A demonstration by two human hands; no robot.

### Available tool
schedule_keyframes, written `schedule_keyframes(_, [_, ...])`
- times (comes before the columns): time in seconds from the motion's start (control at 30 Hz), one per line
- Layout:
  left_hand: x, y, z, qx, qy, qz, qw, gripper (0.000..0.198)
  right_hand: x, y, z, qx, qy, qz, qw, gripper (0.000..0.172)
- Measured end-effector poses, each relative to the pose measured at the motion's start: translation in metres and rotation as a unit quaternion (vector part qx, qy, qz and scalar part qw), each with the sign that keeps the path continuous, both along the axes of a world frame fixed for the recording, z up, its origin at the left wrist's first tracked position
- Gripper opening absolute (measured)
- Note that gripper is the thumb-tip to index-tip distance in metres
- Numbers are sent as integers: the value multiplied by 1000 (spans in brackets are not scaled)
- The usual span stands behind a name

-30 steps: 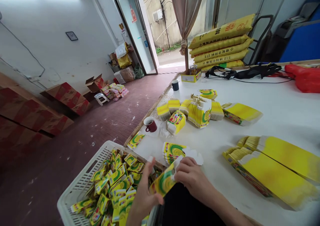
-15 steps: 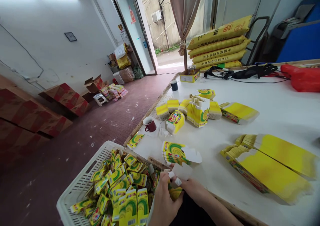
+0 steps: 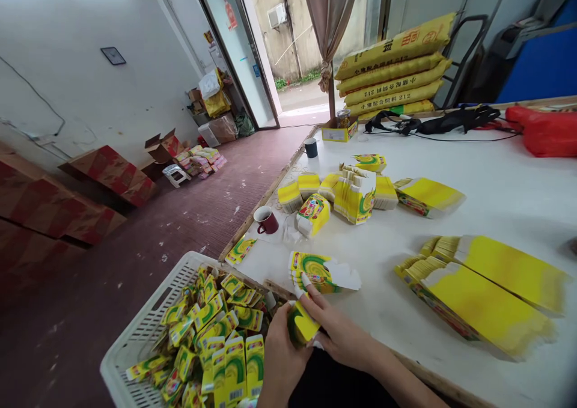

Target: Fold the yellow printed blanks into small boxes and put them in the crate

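Between my two hands, at the table's front edge, is a small yellow and green carton (image 3: 303, 325). My left hand (image 3: 282, 351) is closed around its left side. My right hand (image 3: 331, 327) grips it from the right, with its index finger stretched toward the stack of flat cartons (image 3: 318, 273) just beyond; whether it touches them I cannot tell. White fingertip covers show on my right hand. To the left stands a white plastic basket (image 3: 118, 342) heaped with folded yellow cartons (image 3: 234, 369). The carton's underside is hidden by my fingers.
A maroon mug (image 3: 267, 220) and a dark mug (image 3: 311, 148) stand along the table's left edge. Bundles of flat cartons (image 3: 491, 300) lie on the right. Further back are yellow sacks (image 3: 392, 77), black straps (image 3: 442, 121) and a red bag (image 3: 543, 133).
The carton's open white flaps no longer show above my hands; its yellow side faces up now. My right hand has shifted its grip, its fingers now reaching over the carton. The view has shifted slightly.
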State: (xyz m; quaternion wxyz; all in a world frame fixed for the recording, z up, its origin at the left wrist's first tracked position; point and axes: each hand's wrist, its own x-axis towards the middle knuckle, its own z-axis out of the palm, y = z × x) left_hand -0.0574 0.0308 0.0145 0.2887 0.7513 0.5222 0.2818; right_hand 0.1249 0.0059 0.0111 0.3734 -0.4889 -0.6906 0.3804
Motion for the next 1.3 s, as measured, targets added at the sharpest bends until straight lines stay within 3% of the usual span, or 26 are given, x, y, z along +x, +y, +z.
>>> schedule_keyframes(0.07, [-4,2,13,-15,23,-16,999,54,6,0,11,-25,-58,48,997,69])
schedule_keyframes(0.13, [-6,3,26,-39,45,-42,997,49,15,1,24,-27,-82,79,993,57])
schedule_keyframes(0.27, [-5,4,38,-65,60,-87,992,50,29,1,32,-2,-25,143,989,31])
schedule_keyframes(0.33, [-3,2,37,-51,70,-74,993,51,24,-3,26,-8,11,122,992,32])
schedule_keyframes(0.43, [-2,-1,29,-55,38,-25,997,54,3,-13,11,1,72,27,997,52])
schedule_keyframes(0.53, [-7,-2,22,-115,-171,59,977,56,-6,-13,2,35,113,-40,992,72])
schedule_keyframes(0.57, [-11,-1,21,-130,-282,105,945,53,-4,-9,1,42,107,-70,991,70])
schedule_keyframes(0.6, [-15,2,20,-141,-395,161,894,49,1,-4,2,46,85,-112,989,62])
schedule_keyframes(0.67, [-24,8,20,-171,-568,273,757,48,15,9,5,33,-12,-225,974,40])
schedule_keyframes(0.73, [-30,13,22,-236,-642,345,643,53,28,23,8,-14,-149,-310,939,26])
schedule_keyframes(0.8, [-29,15,22,-313,-649,361,593,55,34,33,10,-68,-259,-326,907,25])
schedule_keyframes(0.9, [-14,13,20,-385,-626,326,594,43,31,40,11,-107,-324,-299,891,22])
schedule_keyframes(1.0, [6,8,18,-424,-585,304,621,31,25,41,13,-126,-333,-279,892,19])
schedule_keyframes(1.1, [19,3,15,-450,-548,282,646,21,24,43,15,-137,-337,-282,888,28])
schedule_keyframes(1.3, [14,-5,-2,-459,-531,230,674,17,30,53,20,-126,-337,-278,891,30])
